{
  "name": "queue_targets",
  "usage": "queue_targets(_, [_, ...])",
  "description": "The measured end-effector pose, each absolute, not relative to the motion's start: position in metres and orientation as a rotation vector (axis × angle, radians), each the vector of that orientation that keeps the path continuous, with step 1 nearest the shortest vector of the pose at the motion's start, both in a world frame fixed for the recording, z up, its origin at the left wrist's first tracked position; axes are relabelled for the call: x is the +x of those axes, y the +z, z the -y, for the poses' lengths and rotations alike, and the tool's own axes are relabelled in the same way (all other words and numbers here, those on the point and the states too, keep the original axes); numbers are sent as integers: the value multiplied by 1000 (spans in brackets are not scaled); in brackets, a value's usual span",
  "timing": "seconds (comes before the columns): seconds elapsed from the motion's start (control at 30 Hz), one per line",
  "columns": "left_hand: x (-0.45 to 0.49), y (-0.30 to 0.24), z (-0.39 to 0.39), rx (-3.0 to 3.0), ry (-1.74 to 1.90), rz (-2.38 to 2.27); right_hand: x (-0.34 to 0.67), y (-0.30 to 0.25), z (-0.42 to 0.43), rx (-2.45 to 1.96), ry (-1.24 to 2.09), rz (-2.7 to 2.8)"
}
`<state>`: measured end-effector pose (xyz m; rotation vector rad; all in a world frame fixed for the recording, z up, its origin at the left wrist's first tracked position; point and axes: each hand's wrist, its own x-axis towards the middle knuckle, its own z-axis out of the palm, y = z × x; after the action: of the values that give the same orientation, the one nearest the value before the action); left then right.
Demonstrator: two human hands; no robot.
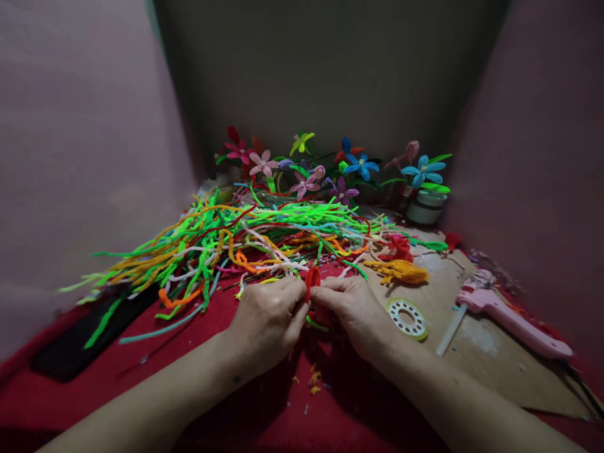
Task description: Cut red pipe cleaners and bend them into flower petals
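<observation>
My left hand (pixel 268 318) and my right hand (pixel 352 311) meet over the red cloth (pixel 264 402), fingers pinched together. Between them stands a small red pipe-cleaner loop (pixel 313 279), gripped by both hands. A green piece (pixel 315 324) shows just beneath the fingers. Right behind the hands spreads a big heap of loose pipe cleaners (pixel 226 242), mostly neon green, orange and white.
Finished pipe-cleaner flowers (pixel 330 167) stand along the back wall. A yellow bundle (pixel 399 272), red bundle (pixel 396 246), tape roll (pixel 406 318) and pink glue gun (pixel 507 318) lie on cardboard (pixel 476 352) at right. A white jar (pixel 425 207) and a black mat (pixel 80 343) are also there.
</observation>
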<state>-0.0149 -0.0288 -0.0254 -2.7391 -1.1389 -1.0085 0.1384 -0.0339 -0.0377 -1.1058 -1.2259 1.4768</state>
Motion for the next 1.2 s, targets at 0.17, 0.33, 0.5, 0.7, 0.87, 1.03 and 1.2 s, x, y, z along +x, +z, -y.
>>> queue_targets(0.17, [-14, -14, 26, -2971, -1076, 1484, 138, -34, 34, -1028, 1592, 1080])
queue_targets(0.33, [-14, -6, 22, -3291, -1537, 2037, 139, -34, 31, -818, 1765, 970])
queue_targets(0.5, [-10, -1, 23, -3569, -1718, 2038, 140, -34, 28, -733, 1818, 874])
queue_targets(0.7, [-10, -4, 22, -3314, -1684, 2250, 138, -34, 28, -711, 1737, 837])
queue_targets(0.87, [-7, -5, 21, -3397, -1414, 2337, 137, -36, 28, -773, 1710, 796])
queue_targets(1.03, [-13, -3, 18, -3502, -1299, 2379, 139, -33, 28, -835, 1664, 765])
queue_targets(1.2, [-22, -6, 13, -3694, -1269, 2258, 140, -33, 28, -805, 1693, 773])
